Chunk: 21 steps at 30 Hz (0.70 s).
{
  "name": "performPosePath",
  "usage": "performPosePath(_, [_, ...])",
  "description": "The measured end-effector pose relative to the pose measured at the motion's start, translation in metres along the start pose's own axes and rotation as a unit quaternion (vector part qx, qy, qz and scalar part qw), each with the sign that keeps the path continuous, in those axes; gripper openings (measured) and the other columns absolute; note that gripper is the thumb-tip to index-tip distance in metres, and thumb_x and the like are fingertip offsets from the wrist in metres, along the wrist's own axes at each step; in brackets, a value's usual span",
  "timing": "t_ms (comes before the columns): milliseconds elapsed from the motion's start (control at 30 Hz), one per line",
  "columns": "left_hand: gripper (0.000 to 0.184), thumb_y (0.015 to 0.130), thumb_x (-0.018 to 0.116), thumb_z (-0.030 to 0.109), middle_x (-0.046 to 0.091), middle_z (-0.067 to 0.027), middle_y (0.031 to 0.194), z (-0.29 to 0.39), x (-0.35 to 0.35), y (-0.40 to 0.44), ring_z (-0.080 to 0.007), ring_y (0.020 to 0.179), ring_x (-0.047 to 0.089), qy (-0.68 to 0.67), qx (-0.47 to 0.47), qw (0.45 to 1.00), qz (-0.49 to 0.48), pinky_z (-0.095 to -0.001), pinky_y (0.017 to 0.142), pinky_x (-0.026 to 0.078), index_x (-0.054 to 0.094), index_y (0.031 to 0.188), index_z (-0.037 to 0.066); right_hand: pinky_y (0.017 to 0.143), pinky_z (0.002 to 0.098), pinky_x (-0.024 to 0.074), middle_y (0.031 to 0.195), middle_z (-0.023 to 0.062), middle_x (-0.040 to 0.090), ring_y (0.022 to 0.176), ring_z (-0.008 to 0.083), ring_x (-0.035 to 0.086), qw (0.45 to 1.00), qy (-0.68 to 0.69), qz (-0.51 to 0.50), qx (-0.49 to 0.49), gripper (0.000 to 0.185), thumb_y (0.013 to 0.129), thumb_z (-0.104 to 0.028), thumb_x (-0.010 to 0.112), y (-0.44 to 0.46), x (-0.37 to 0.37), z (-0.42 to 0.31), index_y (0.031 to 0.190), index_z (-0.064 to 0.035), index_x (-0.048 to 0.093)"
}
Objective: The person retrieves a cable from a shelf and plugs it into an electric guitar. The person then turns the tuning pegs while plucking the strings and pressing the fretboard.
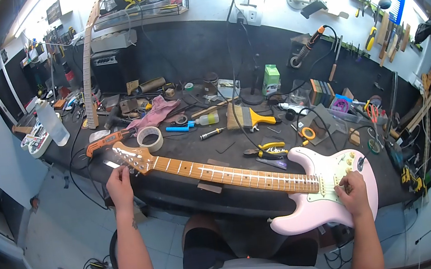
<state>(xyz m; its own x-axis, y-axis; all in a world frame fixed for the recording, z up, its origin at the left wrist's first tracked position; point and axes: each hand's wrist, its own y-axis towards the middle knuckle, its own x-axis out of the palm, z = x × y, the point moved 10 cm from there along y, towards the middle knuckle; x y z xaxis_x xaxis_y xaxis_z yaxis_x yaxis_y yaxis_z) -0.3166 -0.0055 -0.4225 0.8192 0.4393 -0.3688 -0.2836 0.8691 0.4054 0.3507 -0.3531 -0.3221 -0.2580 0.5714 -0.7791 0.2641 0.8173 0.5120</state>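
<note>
A pale pink electric guitar (315, 219) lies face up along the bench's front edge, its maple neck (221, 175) pointing left and its body at the right. At the headstock (135, 158), my left hand (119, 186) has its fingers pinched at the near edge, seemingly on a tuning peg. A small whitish flat piece (111, 164) shows just beyond those fingertips. Over the strings, between the pickguard (317, 196) and the bridge area, my right hand (354, 195) is curled with fingers pressed together. What its fingertips may hold is hidden.
Behind the neck lie a tape roll (150, 140), an orange tool (110, 142), a wide paintbrush (240, 117) and yellow-handled pliers (271, 149). A flat block (210, 188) sits under the neck. Another guitar neck (88, 78) stands upright at the left. Cables cross the bench.
</note>
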Motion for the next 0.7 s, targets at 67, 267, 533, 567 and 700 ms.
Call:
performPosePath(67, [0.025,0.109,0.072,0.018,0.081,-0.0127,0.093,-0.004,0.000,0.000,-0.0194,0.085,0.073,-0.007,0.000,1.000,0.004,-0.0357,0.081,0.057,0.077,0.113,-0.006,0.083,0.0466,0.0447,0.082,0.0121,0.060,0.085,0.0355,0.057,1.000,0.003,-0.008,0.010,0.024,0.075,-0.006,0.085,-0.002,0.004,0.008,0.081,-0.0046,0.062])
performPosePath(267, [0.025,0.109,0.072,0.020,0.081,-0.0156,0.094,-0.004,-0.001,-0.001,-0.0234,0.086,0.076,0.012,-0.003,1.000,0.018,-0.0379,0.082,0.058,0.077,0.113,-0.005,0.087,0.0466,0.0454,0.091,0.0135,0.061,0.093,0.0368,0.057,1.000,0.009,-0.006,0.010,0.024,0.077,-0.005,0.084,0.000,0.001,0.004,0.080,-0.0046,0.059])
performPosePath(533, [0.030,0.112,0.068,0.022,0.077,-0.0192,0.087,0.022,-0.001,-0.001,-0.0288,0.075,0.073,0.100,0.092,0.989,0.055,-0.0429,0.075,0.057,0.075,0.106,-0.006,0.093,0.0465,0.0478,0.098,0.0131,0.062,0.100,0.0376,0.059,0.999,0.032,0.000,0.011,0.032,0.074,-0.001,0.086,-0.002,0.002,0.008,0.081,-0.0056,0.055])
performPosePath(567, [0.031,0.112,0.067,0.023,0.076,-0.0175,0.084,0.016,0.000,0.000,-0.0268,0.071,0.071,0.090,0.039,0.994,0.040,-0.0420,0.071,0.056,0.075,0.105,-0.007,0.094,0.0465,0.0480,0.099,0.0132,0.062,0.100,0.0376,0.060,0.999,0.036,0.007,0.021,0.032,0.074,-0.001,0.086,-0.002,0.001,0.009,0.082,-0.0055,0.055])
performPosePath(700, [0.036,0.114,0.064,0.024,0.068,-0.0094,0.075,-0.003,0.009,0.004,-0.0174,0.058,0.061,-0.013,-0.124,0.992,0.002,-0.0362,0.057,0.049,0.073,0.097,-0.006,0.095,0.0467,0.0483,0.101,0.0142,0.063,0.103,0.0378,0.061,0.999,0.036,0.002,0.018,0.032,0.074,0.000,0.086,0.000,0.001,0.005,0.082,-0.0053,0.056])
